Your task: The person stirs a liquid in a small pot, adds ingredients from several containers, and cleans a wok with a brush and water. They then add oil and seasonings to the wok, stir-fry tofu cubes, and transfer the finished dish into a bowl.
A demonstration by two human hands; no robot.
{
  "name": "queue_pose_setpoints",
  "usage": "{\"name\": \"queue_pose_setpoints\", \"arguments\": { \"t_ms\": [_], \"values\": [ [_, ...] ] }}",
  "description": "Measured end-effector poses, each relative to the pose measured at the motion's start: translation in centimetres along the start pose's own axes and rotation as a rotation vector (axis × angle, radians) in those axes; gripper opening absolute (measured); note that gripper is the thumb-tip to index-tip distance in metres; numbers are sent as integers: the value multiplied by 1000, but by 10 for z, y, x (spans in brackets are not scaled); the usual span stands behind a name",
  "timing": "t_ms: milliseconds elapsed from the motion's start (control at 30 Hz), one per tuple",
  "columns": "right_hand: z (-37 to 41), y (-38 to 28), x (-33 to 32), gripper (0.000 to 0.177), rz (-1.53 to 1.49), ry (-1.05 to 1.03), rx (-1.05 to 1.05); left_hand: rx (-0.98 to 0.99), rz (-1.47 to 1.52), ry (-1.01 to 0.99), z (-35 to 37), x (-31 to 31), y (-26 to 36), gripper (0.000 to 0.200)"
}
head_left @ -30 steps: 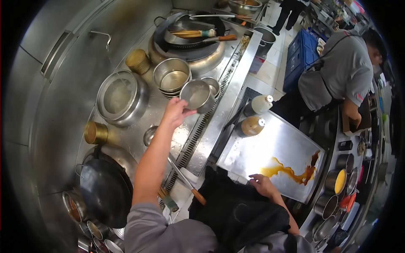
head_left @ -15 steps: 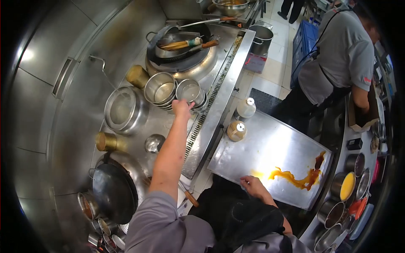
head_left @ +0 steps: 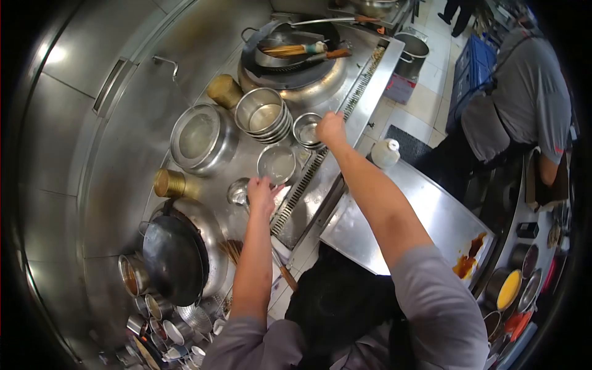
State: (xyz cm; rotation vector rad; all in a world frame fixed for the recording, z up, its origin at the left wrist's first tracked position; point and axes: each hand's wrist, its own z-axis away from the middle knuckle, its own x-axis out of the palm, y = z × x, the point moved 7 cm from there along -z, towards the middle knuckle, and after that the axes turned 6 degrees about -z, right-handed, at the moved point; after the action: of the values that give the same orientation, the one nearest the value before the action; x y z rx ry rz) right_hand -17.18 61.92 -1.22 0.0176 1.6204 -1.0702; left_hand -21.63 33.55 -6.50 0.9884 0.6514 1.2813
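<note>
My left hand [head_left: 262, 196] is closed on the near rim of a steel bowl [head_left: 277, 163], which is tilted open toward me over the steel counter. A stack of small steel bowls [head_left: 308, 130] is at my right hand [head_left: 332, 129], whose fingers are closed at the right rim of the stack and partly hidden. Behind them rises a stack of larger steel pots [head_left: 261, 113]. Close to my left hand lies a steel ladle [head_left: 238, 192].
A lidded steel pot [head_left: 198, 139] and ribbed tins [head_left: 169, 183] stand left of the stacks. Woks [head_left: 174, 260] sit near and far. Right are a steel table [head_left: 370, 225] with brown sauce, a white-topped bottle [head_left: 385, 153] and a co-worker [head_left: 524, 86] bending over a box.
My left hand has drawn the top bowl off the smaller stack toward me. My right hand has come up from beside the steel table to that stack. The view has shifted.
</note>
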Motion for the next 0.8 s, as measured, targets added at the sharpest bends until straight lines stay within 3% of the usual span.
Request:
{"name": "queue_pose_setpoints", "arguments": {
  "t_ms": [100, 133, 200, 233, 300, 333, 433, 600, 800],
  "values": [
    [-81, 86, 122, 20, 261, 122, -11, -13, -45, 85, 12, -31, -13, 18],
    [-77, 77, 121, 20, 275, 110, -20, -25, -29, 94, 9, -40, -19, 18],
    [-52, 93, 105, 21, -263, 293, 457, 4, -38, 83, 7, -54, -29, 13],
    [-50, 93, 105, 21, -244, 279, 453, -11, -24, 93, 6, -58, -37, 13],
    [-64, 74, 103, 19, 51, 108, 110, 23, -33, 86, -1, -50, -35, 13],
    [-65, 91, 103, 25, -308, 42, 311, 10, -30, 76, -6, -45, -37, 14],
    [-39, 50, 40, 23, -377, -14, 348, 48, 9, 19, -12, -15, -23, 15],
    [-38, 19, -46, 22, -359, 90, 137, 19, -8, -73, -31, 44, -3, 14],
    [-40, -19, -131, 23, -300, 139, 54, 7, 26, -153, -52, 111, 7, 15]
  ]
}}
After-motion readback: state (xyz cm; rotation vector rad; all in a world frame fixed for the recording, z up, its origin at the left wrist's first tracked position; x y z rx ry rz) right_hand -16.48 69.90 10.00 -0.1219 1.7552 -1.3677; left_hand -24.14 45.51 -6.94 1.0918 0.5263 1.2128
